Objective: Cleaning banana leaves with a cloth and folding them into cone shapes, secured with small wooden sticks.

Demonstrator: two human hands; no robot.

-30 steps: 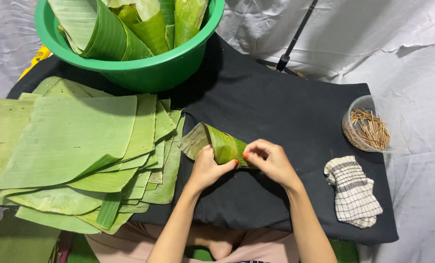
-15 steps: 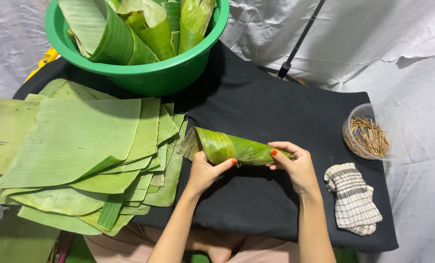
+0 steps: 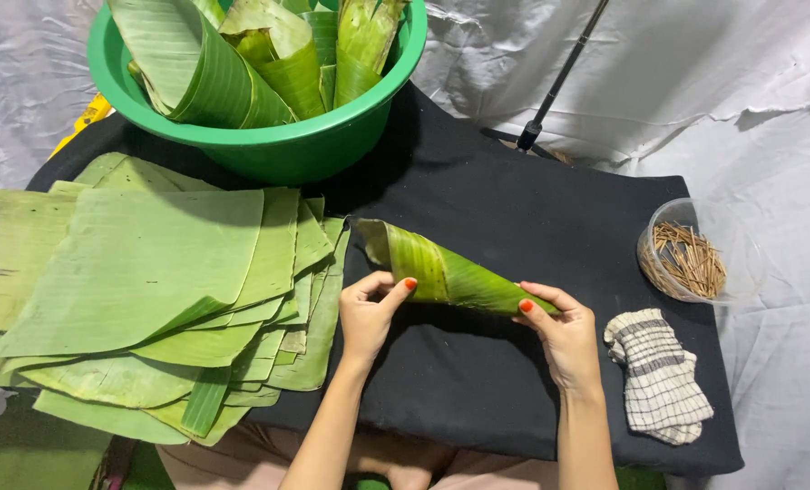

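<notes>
Head view: left hand [image 3: 369, 313] and right hand [image 3: 564, 331] pinch a ribbed, glossy leaf cone [image 3: 446, 272].

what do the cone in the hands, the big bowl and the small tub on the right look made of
Cone: fresh banana leaf, glossy green, fine parallel ribs, rolled to a point. Bowl: most likely plastic, smooth, even green with a soft sheen. Tub: clear thin plastic, it seems; the brown sticks inside show through its wall.

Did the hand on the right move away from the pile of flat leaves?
Yes. The right hand has slid along the rolled leaf cone to its pointed tip, farther from the leaf stack and closer to the checked cloth.
</notes>
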